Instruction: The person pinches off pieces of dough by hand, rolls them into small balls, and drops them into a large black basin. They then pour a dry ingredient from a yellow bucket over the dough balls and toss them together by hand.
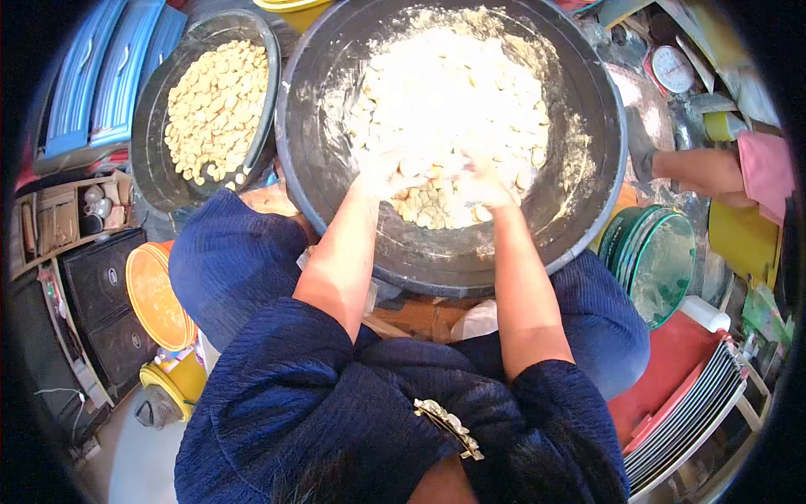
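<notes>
A wide black basin in front of me holds a heap of small, pale, flattened pieces dusted with white powder. Both hands reach into the near side of this heap. My left hand is among the pieces at the left, and my right hand lies a little to its right, also touching them. Bright glare washes out the fingers of both hands, so their grip is hidden. Powder clings to the basin's inner wall.
At the left stands a smaller black tub with similar pieces. An orange bucket and blue drawers are also on that side. Rightward are stacked green-rimmed tubs, a dial scale and another person's leg.
</notes>
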Demonstrator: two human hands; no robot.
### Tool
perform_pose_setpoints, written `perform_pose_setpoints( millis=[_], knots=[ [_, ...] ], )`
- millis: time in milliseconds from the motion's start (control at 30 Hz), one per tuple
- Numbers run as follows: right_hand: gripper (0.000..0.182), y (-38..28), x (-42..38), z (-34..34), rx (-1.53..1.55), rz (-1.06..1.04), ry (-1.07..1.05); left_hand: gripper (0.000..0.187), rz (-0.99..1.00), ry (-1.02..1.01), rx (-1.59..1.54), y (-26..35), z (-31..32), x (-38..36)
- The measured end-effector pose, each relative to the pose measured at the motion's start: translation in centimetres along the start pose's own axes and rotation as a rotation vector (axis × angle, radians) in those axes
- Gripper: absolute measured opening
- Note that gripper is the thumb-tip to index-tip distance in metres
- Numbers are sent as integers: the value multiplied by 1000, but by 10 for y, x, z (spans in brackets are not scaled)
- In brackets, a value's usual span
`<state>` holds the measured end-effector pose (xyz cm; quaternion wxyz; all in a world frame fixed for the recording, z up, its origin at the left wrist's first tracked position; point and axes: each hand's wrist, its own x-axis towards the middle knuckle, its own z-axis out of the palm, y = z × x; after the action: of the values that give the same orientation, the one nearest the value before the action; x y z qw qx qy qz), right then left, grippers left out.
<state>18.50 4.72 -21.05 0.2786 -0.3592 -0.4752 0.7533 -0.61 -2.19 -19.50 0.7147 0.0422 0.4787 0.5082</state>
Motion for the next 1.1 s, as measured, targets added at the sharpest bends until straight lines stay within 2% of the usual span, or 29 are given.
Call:
perform_pose_setpoints(
  millis=[33, 100, 133, 200, 233, 300, 333, 400, 433, 500, 533, 600, 633, 700, 733, 800, 833, 900, 933, 1000, 1033, 1100],
  knots=[
    [28, 3, 2, 8, 0, -1, 1, 33, 0, -2, 1, -3, 0, 1],
    [37, 7, 9, 19, -721, -208, -63, 33, -10, -71, 99, -15, -8, 9],
    [37, 4, 12, 12, -720, -208, -65, 33, -9, -69, 99, -23, -27, 20],
    [47, -3, 16, -6, -171, 364, 346, 33, 27, -285, 73, -33, -70, 40],
    [47, -1, 17, -8, -172, 365, 341, 33, 31, -281, 71, -23, -55, 27],
    [43, 3, 16, -11, -175, -33, -93, 29, 24, -108, -195, -7, -24, 5],
    [43, -1, 9, 5, -177, -32, -90, 29, 22, -110, -197, -14, -28, 10],
    [32, -1, -1, 43, -168, -110, -52, 31, 179, -262, -106, -18, -27, 14],
    [32, 5, 3, 38, -170, -114, -54, 31, 183, -263, -105, -14, -21, 10],
    [41, 34, 21, 21, -656, -195, -88, 33, 130, -139, 112, -7, -13, -6],
    [41, 53, 27, 6, -652, -195, -95, 33, 132, -131, 112, -8, -29, 4],
    [55, 79, 35, -24, 473, 154, 207, 35, 114, -829, -324, -14, -72, 36],
    [55, 60, 30, -20, 469, 154, 205, 35, 118, -830, -327, -7, -58, 21],
    [61, 20, 13, -14, -394, 140, 32, 35, 161, -97, -44, 2, -32, -9],
    [61, 15, 6, -5, -398, 142, 31, 35, 161, -98, -48, -3, -35, -3],
    [44, 14, 2, 28, -242, 15, 79, 34, 165, -445, -258, -9, -42, 11],
    [44, 18, 4, 40, -243, 14, 73, 34, 171, -443, -259, -6, -37, 5],
    [38, 25, 5, 56, -492, -238, -79, 29, 222, -206, 131, -4, -25, -9],
    [38, 30, 6, 54, -490, -234, -81, 29, 220, -202, 130, -2, -20, -15],
    [41, 30, 11, 47, -535, -119, 95, 30, 146, 20, 136, 3, -15, -22],
    [41, 27, 8, 43, -534, -118, 95, 30, 145, 21, 136, 4, -18, -22],
    [33, 16, 4, 34, -145, 39, 302, 35, 153, 66, 111, 9, -21, -24]
  ],
)
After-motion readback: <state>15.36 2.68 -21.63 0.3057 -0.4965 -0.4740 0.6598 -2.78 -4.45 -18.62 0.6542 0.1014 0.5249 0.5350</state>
